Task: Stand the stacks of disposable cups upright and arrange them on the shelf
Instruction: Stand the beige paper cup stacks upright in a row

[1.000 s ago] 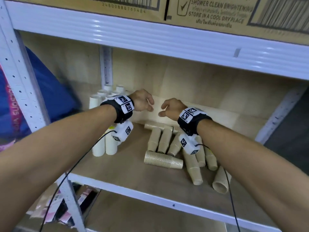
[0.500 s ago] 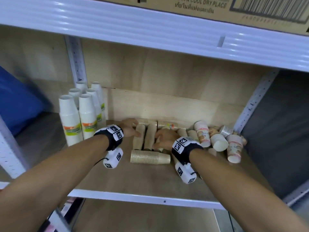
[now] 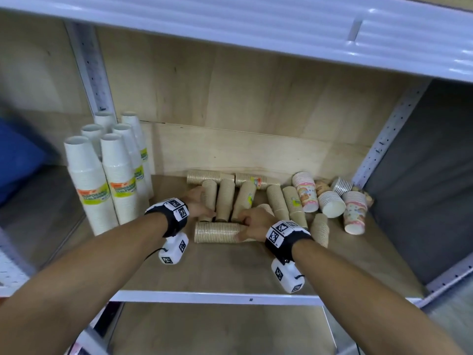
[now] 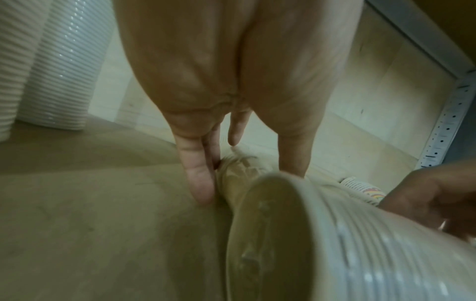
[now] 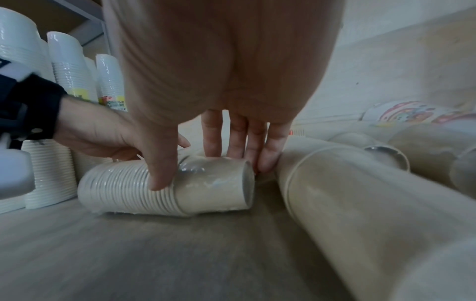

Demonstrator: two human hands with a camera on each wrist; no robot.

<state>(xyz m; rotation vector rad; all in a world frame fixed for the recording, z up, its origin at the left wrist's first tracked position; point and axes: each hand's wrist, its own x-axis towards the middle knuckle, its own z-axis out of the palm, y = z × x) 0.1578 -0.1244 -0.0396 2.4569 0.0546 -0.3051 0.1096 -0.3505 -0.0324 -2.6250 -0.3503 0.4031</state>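
From the head view, the right hand (image 3: 252, 222) sits on a brown stack (image 3: 217, 232) lying crosswise near the front of the shelf (image 3: 215, 275). Only the right wrist view shows the grip: thumb over the front of the stack (image 5: 165, 189), fingers (image 5: 212, 132) curled behind. The left hand (image 3: 198, 204) reaches a second lying stack (image 3: 209, 196); the left wrist view shows its fingers (image 4: 195, 167) straight, touching that stack's side. White stacks (image 3: 102, 180) stand upright at the left, printed stacks (image 3: 330, 203) lie toppled at the right. The shelf is wood with white metal posts.
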